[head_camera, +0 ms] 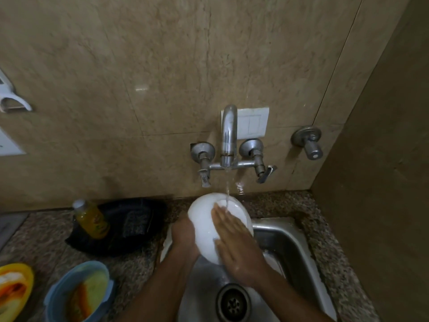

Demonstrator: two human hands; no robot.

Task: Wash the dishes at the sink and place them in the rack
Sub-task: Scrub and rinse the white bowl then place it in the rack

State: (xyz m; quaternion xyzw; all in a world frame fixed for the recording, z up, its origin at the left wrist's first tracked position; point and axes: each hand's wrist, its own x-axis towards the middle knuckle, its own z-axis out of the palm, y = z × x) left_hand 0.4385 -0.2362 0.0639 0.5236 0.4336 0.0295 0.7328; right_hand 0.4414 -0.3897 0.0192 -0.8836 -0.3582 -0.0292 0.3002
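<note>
White plate (204, 219) is held tilted over the steel sink (290, 242), top rim just under the faucet (228, 135); a thin water stream (227, 191) runs down and lands on the plate face right at the right hand's fingertips. Left hand (184, 237) grips the plate's left edge, fingers curled round behind it and mostly hidden, so only the knuckles and back of the hand show. Right hand (234, 242) lies flat on the plate's front face, fingers (222, 219) straight and close together, pressed on the surface, not wrapped round anything; the heel of the hand hangs past the plate's lower rim. Both forearms come up from the bottom edge over the sink bowl, with the drain (233, 303) below and between them. Another white piece sits in the sink under the hands, mostly covered, can't tell what it is. On the speckled desk (325, 240) left of the sink: a black bag (130, 224) with a yellow bottle (91, 219) with a white cap tilted against it, nearer the camera a blue tub (69, 296) and an orange bowl (21, 275) at the frame edge. White switch plate (253, 123) on the wall behind the faucet, a separate valve (310, 141) to its right.
</note>
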